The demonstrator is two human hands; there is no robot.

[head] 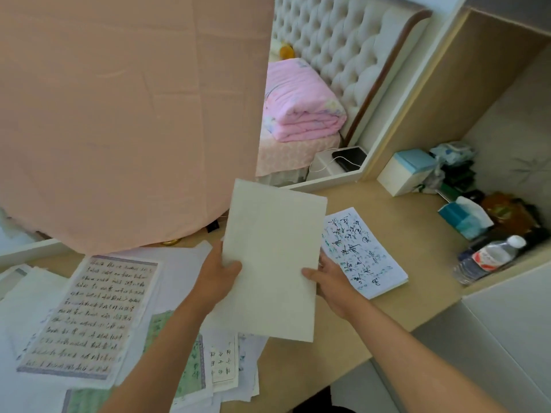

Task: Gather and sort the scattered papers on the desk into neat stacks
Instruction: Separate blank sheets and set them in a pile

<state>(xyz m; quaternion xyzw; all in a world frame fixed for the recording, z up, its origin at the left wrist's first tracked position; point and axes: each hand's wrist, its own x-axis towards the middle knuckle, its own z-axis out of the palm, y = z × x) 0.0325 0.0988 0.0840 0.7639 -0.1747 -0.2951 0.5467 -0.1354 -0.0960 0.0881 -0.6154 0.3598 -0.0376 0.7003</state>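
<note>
I held the blank off-white paper sheet (pixel 271 257) above the pale wooden desk (pixel 402 210), left hand (pixel 217 275) and right hand (pixel 331 281) each pinching one side edge. Judged step: sorting. The next move required square placement, perhaps on the small stack of white handwritten pages (pixel 363 254) nearby.

I face a tufted cream upholstered headboard (pixel 343 52); left of it hangs a peach fabric curtain (pixel 119 114); below it lies a folded pink quilt (pixel 298 105).
</note>
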